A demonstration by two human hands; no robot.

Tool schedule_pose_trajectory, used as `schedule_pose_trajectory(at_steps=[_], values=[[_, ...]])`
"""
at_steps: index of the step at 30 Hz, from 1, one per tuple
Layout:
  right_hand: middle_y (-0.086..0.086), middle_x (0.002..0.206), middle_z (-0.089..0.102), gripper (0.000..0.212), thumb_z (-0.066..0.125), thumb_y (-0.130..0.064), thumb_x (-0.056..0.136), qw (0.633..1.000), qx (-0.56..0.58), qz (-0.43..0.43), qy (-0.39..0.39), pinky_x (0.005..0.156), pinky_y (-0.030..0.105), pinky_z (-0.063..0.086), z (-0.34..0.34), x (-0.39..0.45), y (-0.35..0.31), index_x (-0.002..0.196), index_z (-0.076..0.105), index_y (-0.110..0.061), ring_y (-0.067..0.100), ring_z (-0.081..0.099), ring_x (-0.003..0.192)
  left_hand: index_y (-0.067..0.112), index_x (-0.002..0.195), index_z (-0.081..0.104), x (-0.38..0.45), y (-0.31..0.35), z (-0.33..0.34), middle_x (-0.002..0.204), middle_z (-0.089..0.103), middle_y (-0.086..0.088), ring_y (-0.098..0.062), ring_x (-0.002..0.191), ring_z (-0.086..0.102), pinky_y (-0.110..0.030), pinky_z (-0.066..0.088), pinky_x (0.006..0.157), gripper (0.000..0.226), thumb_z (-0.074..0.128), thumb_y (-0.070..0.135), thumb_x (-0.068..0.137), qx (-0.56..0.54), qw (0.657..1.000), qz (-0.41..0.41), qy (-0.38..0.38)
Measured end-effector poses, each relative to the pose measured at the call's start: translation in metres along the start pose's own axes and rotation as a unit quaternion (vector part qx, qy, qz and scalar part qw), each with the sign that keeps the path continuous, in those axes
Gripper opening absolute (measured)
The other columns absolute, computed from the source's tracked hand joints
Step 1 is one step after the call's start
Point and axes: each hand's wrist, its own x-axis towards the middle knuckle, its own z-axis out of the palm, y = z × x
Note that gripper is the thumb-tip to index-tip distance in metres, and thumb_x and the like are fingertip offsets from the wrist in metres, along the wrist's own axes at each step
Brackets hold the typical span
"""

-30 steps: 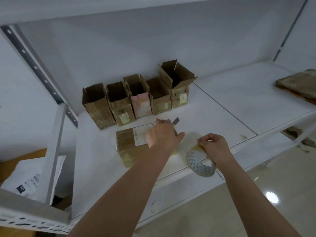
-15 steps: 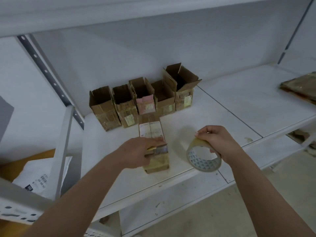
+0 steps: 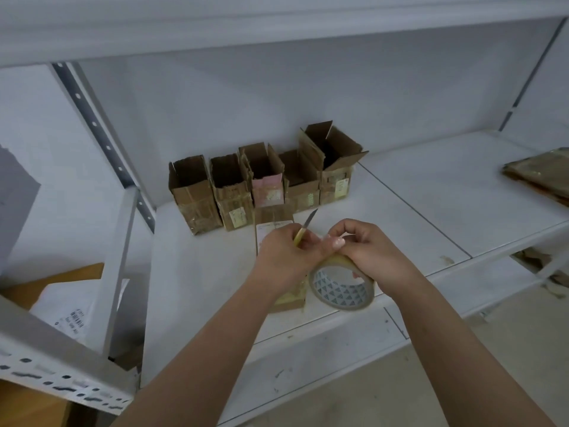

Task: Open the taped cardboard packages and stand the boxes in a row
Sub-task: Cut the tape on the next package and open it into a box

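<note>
Several opened cardboard boxes [image 3: 268, 180] stand upright in a row at the back of the white shelf [image 3: 415, 208]. In front of them a taped package [image 3: 272, 221] lies flat, mostly hidden under my hands. My left hand [image 3: 286, 254] grips a yellow-handled utility knife [image 3: 304, 228], blade pointing up and away. My right hand [image 3: 366, 251] holds a roll of clear tape [image 3: 341, 288] above the shelf's front edge. The two hands touch above the package.
A flattened brown package [image 3: 542, 174] lies on the shelf at the far right. A white parcel [image 3: 67, 309] sits in a brown carton lower left, behind a perforated metal upright [image 3: 120, 266]. Debris lies under the shelf at right.
The package was turned from lying sideways to pointing at the row. My left hand lifted off it with the knife, and my right hand brought the tape roll in to meet it.
</note>
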Motion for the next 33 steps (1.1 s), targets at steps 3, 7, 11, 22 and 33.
schedule_pose_trajectory(at_steps=[3,7,11,22,33], values=[[0.005,0.079,0.071,0.015,0.059,-0.024,0.096,0.999,0.037,0.002,-0.003,0.047,0.015,0.046,0.002,-0.002,-0.005,0.088,0.066,-0.013,0.007,0.065,0.059,0.021,0.070,0.061,0.001,0.000,0.000,0.066,0.064,0.006,-0.009,0.064,0.060,-0.023,0.046,0.060,0.027,0.072,0.042,0.084,-0.003,0.998,0.027,0.054],[-0.003,0.101,0.071,0.033,0.065,-0.032,0.086,0.994,0.107,-0.008,-0.031,0.070,0.020,0.054,-0.004,-0.003,-0.009,0.118,0.064,-0.024,0.010,0.071,0.082,0.016,0.078,0.064,0.002,-0.001,-0.017,0.075,0.069,-0.001,-0.017,0.074,0.066,-0.034,0.053,0.068,0.025,0.064,0.036,0.092,-0.020,0.994,0.022,0.101],[0.000,0.111,0.070,0.051,0.076,-0.036,0.075,0.984,0.154,-0.031,-0.080,0.075,0.023,0.052,-0.010,0.000,-0.011,0.123,0.061,-0.029,0.015,0.070,0.094,0.020,0.074,0.059,0.001,-0.005,-0.030,0.069,0.063,0.004,-0.012,0.066,0.059,-0.027,0.046,0.061,0.026,0.061,0.035,0.094,-0.010,0.990,0.018,0.142],[0.001,0.065,0.066,0.043,0.076,-0.053,0.068,0.993,-0.110,0.014,-0.033,0.051,0.022,0.047,-0.025,0.017,0.013,0.094,0.066,-0.021,0.008,0.061,0.055,0.009,0.082,0.059,-0.029,-0.065,-0.068,0.074,0.063,-0.006,-0.017,0.071,0.059,-0.025,0.040,0.061,0.032,0.052,0.036,0.098,0.048,0.970,-0.057,0.231],[0.025,0.091,0.070,0.036,0.080,-0.050,0.068,0.990,-0.135,0.026,-0.041,0.072,0.032,0.051,-0.017,0.045,0.049,0.083,0.065,-0.021,0.036,0.068,0.081,0.011,0.079,0.059,-0.036,-0.100,-0.055,0.072,0.064,-0.004,-0.018,0.072,0.058,-0.030,0.044,0.064,0.034,0.054,0.040,0.097,0.032,0.964,-0.118,0.237]])
